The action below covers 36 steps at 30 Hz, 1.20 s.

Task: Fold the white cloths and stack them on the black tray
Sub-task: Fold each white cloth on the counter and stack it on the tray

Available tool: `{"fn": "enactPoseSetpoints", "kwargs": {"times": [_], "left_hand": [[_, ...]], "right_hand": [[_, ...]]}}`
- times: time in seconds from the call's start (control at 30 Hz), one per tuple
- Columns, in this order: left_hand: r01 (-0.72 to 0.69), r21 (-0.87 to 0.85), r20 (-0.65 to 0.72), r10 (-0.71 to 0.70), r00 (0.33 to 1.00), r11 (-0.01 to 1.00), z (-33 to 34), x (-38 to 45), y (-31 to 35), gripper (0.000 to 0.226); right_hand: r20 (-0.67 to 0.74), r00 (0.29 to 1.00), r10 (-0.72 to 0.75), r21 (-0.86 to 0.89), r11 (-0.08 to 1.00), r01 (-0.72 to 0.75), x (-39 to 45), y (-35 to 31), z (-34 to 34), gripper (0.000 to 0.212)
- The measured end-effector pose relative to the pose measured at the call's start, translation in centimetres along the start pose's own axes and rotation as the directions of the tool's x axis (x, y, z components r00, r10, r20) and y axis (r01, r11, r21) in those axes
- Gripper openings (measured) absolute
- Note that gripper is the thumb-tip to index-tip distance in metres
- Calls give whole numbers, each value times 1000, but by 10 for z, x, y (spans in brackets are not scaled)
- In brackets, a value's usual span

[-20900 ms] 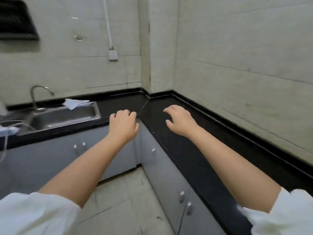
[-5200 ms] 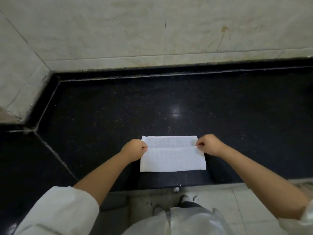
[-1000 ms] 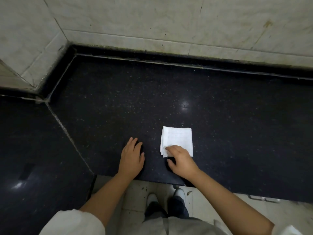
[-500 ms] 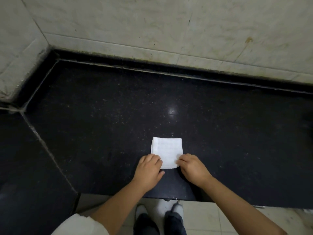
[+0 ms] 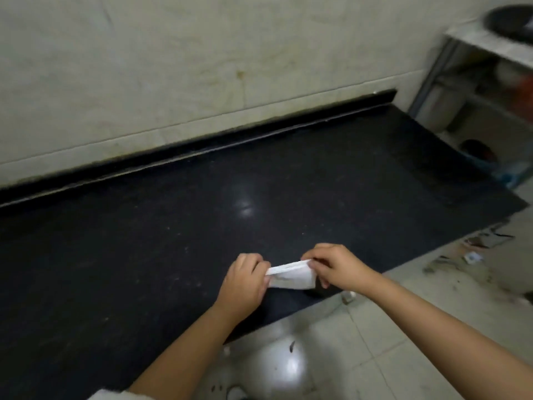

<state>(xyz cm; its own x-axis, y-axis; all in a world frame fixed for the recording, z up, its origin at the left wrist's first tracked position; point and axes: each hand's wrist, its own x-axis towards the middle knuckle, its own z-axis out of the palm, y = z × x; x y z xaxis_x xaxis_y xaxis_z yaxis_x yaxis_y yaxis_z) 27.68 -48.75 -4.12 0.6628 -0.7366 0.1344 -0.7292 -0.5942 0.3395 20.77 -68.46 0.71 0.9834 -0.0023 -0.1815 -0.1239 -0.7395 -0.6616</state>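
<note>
1. Near the front edge of the surface (image 5: 202,226), at about 6 o'clock in view, the cloth (image 5: 291,275) sits between both hands.
2. Left hand (image 5: 243,284): grip closed on the cloth's left end, fingers curled round it.
3. Right hand (image 5: 336,265): grip closed on the right end, thumb and fingers pinching the top edge.
4. Cloth state: already folded small, several layers visible at the top edge. Top edge is lifted. Can't tell whether the bottom touches the surface or hangs just above it.
5. Handling, my read: light, soft, no stiffness. It sags between the two pinch points, and the layers will slide or fan open if held by one corner.
6. Where to hold: pinch through all layers at both ends, close to the folded edge, or support flat from beneath. Loose edges are a bad hold.
7. Risk: low friction on the polished surface, so pressing a crease needs one hand pinning it down.
8. Tray: a dark round object (image 5: 510,23) sits on a shelf at 2 o'clock, too blurred to identify. No confirmed tray in view.
9. Step, judged: cloth looks ready to carry to the stack.
</note>
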Motion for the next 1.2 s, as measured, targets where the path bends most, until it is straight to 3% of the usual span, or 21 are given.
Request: {"fn": "enactPoseSetpoints", "kwargs": {"times": [0.17,0.27,0.4,0.53,0.7,0.8,0.93,1.1,1.2], "left_hand": [[-37,-199,143,66,988,979,14,118,155,46],[-128,-296,130,173,976,947,28,178,252,57],[-300,-338,97,350,932,892,30,240,355,40],[-455,-309,69,497,865,835,23,310,437,24],[-596,-206,84,621,780,776,15,417,499,24],[-650,-203,17,666,746,733,7,489,528,26],[-587,-280,-70,594,801,759,-7,585,561,19],[-446,-379,-116,437,892,811,-18,686,589,44],[-302,-477,-48,319,947,826,-25,739,603,18]], "right_hand": [[-250,930,270,267,942,-202,-90,98,-117,17],[-409,845,344,356,913,-200,-146,148,-182,8],[-565,748,349,173,936,-306,-197,193,-256,29],[-621,724,301,16,928,-372,-225,243,-325,18],[-696,673,250,26,946,-324,-221,301,-428,14],[-689,670,275,97,952,-291,-205,327,-501,9],[-610,711,349,246,937,-248,-176,351,-606,25],[-548,771,325,332,930,-156,-129,388,-710,22],[-553,777,301,361,927,-102,-95,412,-761,23]]}}
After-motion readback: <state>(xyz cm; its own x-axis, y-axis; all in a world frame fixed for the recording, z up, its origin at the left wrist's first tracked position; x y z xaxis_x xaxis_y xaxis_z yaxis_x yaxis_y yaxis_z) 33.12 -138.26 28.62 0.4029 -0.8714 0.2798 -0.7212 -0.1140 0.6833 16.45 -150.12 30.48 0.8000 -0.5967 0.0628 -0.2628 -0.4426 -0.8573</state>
